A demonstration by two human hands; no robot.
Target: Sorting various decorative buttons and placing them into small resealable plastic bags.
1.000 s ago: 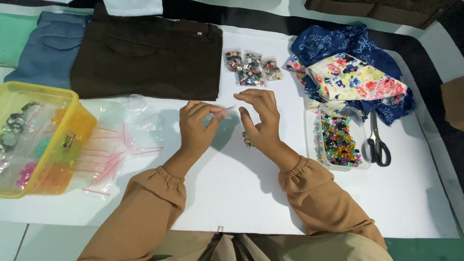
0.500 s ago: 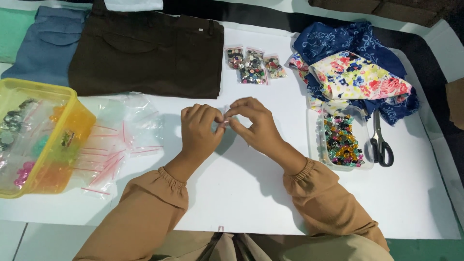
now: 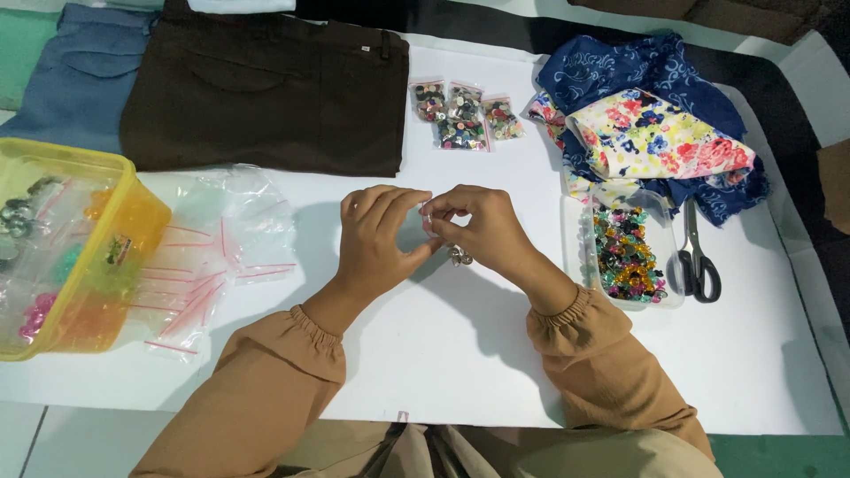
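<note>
Clear, thin plastic — a small bag (image 3: 423, 232) is pinched between both hands near the middle of the white table (image 3: 496, 354); its top edge runs about from 9 to 3 o'clock, but how it hangs below the fingers I cannot tell. The left hand (image 3: 376, 239) grips it with curled fingers, and the right hand (image 3: 478, 228) closes on its other end. Under the right hand, some small shiny beads (image 3: 459, 257) lie loose on the table.

At 9 o'clock, empty clear bags (image 3: 217, 257) with red strips lie flat and crinkled, and beyond them stands a yellow, see-through plastic box (image 3: 133, 232). At 12 o'clock, three small filled bags (image 3: 465, 113) lie beside folded dark brown trousers (image 3: 266, 93). At 3 o'clock stands a clear rectangular tray (image 3: 575, 235) full of coloured glittering beads, with black-handled scissors (image 3: 698, 257) just beside it — and soft printed cloth (image 3: 655, 133), blue and floral, above. The widest open surface is toward 6 o'clock, up to the table's near edge.
</note>
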